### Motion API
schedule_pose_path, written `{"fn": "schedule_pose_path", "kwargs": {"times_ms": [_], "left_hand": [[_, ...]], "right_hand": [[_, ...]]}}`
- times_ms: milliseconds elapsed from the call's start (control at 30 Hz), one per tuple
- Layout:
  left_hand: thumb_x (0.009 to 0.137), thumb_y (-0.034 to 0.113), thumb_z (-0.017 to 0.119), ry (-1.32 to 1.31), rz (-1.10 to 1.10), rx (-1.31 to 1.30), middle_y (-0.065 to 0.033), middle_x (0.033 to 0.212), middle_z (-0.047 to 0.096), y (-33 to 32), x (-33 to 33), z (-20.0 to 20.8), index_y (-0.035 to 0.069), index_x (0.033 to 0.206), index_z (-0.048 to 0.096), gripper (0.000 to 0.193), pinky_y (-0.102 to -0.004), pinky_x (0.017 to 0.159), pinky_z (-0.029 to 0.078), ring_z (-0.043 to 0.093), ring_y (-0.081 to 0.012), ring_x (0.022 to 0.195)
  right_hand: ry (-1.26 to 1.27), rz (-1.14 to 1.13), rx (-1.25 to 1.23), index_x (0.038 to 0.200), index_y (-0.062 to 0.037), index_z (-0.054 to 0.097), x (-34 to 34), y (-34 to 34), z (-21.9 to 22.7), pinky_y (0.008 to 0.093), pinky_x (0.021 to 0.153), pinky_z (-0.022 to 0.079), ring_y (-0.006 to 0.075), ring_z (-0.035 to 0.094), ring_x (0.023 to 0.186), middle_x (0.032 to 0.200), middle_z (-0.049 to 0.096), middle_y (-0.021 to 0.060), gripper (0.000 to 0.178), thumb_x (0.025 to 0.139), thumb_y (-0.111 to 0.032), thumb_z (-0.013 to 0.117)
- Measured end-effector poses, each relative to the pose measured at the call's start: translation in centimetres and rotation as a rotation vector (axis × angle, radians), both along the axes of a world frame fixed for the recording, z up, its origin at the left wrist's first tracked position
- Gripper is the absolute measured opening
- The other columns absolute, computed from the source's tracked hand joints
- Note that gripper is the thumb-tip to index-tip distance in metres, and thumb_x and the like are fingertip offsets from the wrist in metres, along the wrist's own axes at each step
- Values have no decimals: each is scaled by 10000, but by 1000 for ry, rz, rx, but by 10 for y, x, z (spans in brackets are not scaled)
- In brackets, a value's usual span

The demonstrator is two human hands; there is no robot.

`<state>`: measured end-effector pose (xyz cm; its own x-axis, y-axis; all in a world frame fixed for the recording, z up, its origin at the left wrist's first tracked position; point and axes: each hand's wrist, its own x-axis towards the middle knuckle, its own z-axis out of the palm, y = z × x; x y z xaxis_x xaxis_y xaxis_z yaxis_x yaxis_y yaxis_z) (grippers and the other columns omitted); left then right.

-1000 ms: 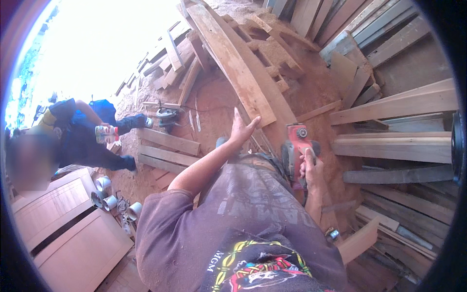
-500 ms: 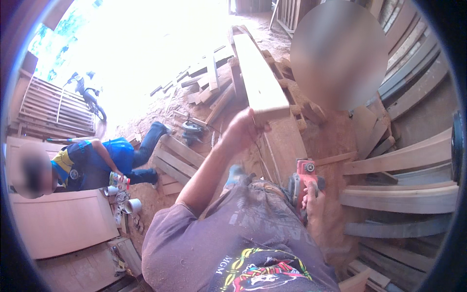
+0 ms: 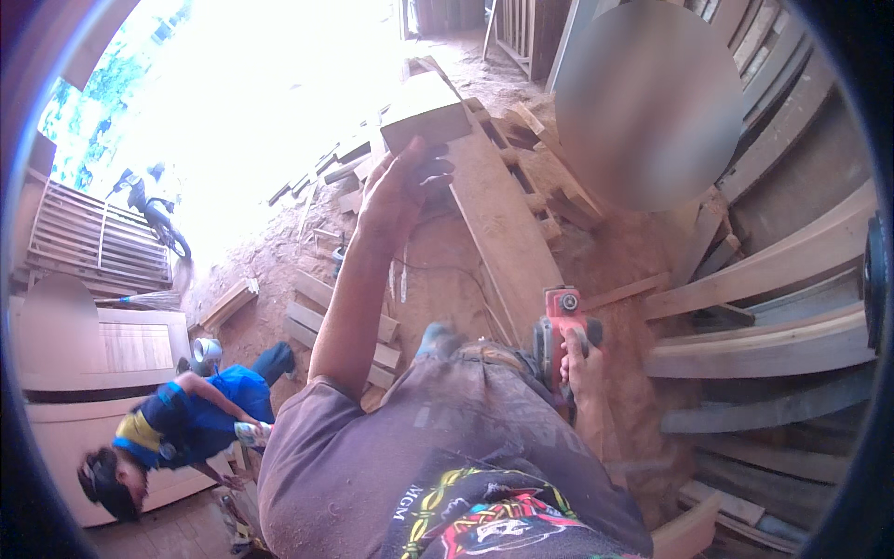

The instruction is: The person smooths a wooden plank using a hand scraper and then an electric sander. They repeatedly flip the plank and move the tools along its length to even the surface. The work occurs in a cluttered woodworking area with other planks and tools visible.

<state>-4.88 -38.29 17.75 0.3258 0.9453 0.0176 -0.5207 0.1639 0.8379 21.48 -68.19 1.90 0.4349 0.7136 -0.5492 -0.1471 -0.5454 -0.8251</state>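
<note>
My left hand [image 3: 399, 191] reaches out ahead, its fingers apart, one of them against the near end of a thick pale wooden board [image 3: 424, 101]. The board's far part fades into the glare. Beneath it runs a long, wide plank [image 3: 507, 228] that slopes back toward my waist. My right hand [image 3: 581, 365] is wrapped around the handle of a red and black power tool, which looks like an electric planer [image 3: 562, 331]. It is held low beside my right hip, apart from the board.
Offcuts and wood scraps [image 3: 549, 182] lie on both sides of the plank. Long boards [image 3: 764, 359] are stacked at right. At left a person in blue [image 3: 200, 410] bends beside wooden door panels [image 3: 140, 340], near a white bucket [image 3: 207, 350]. A motorcycle [image 3: 154, 210] stands farther back.
The pale board's near end has shifted left and away, with my left hand following it. The planer stays by my hip. The person at left has bent lower and nearer.
</note>
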Motion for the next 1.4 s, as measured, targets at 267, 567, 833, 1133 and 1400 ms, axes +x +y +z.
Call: {"fn": "schedule_pose_path", "kwargs": {"times_ms": [267,567,833,1133,1400], "left_hand": [[1067,312,664,40,15,-8,-113,1180,727,-2,0,3,30,1290,653,359,-395,888,582,718,-215,1005],[1062,335,674,65,27,26,-135,1181,720,5,5,-3,6,1313,635,416,-386,888,593,719,-217,1004],[1044,354,699,54,22,52,-121,1173,711,-3,16,13,-9,1295,645,444,-364,892,595,717,-187,986],[1030,350,722,104,-8,54,-96,1211,707,-1,40,26,10,1318,659,450,-386,922,581,704,-211,1028],[1040,452,678,140,-68,47,-129,1303,680,-3,40,28,-1,1392,606,579,-424,989,550,667,-228,1135]], "right_hand": [[1,16,1,907,-51,661,2,-1,2,276,422,387,74,519,464,587,553,-27,505,1022,-543,672],[0,23,16,915,-37,651,3,2,-5,273,411,386,79,513,455,592,544,-16,505,1019,-530,682],[13,24,4,925,-23,638,-2,4,-2,279,397,389,95,519,446,589,543,-4,532,1007,-545,690],[47,16,-31,957,-23,630,0,1,-1,291,422,386,106,493,457,605,531,-1,549,1026,-568,647],[111,37,36,1009,-33,644,4,-8,-5,273,451,408,84,519,498,636,546,-21,496,1043,-527,649]]}}
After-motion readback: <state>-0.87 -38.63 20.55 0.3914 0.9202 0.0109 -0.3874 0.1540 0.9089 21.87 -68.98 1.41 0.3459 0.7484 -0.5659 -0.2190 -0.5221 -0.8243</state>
